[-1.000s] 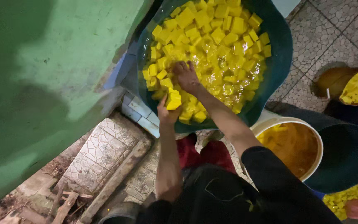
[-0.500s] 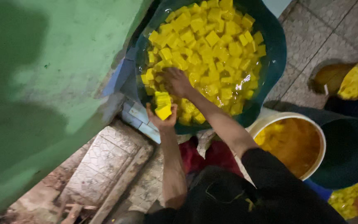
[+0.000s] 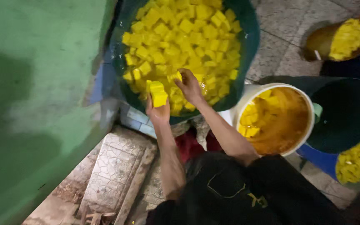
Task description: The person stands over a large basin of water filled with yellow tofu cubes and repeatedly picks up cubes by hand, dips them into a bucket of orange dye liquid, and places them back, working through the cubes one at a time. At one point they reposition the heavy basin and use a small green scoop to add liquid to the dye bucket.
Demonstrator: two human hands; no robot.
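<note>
A big dark green tub (image 3: 246, 50) is filled with several yellow cubes (image 3: 180, 37) lying in liquid. My left hand (image 3: 158, 109) is at the tub's near rim and holds a small stack of yellow cubes (image 3: 158, 93) in its palm. My right hand (image 3: 189, 86) reaches into the tub just to the right and pinches one yellow cube (image 3: 174, 76) between its fingers. Both forearms are bare below a black shirt.
A white bucket (image 3: 309, 104) of orange-yellow liquid with cubes stands to the right of my arm. A dark green bucket (image 3: 346, 116) sits beyond it. More yellow cubes fill a bowl (image 3: 346, 37) at top right and a container (image 3: 355, 160) at lower right. A green wall (image 3: 34, 96) rises on the left.
The view has swung so the tub sits higher and more to the left. My right hand has drawn back from the middle of the tub to its near side and picked up a cube.
</note>
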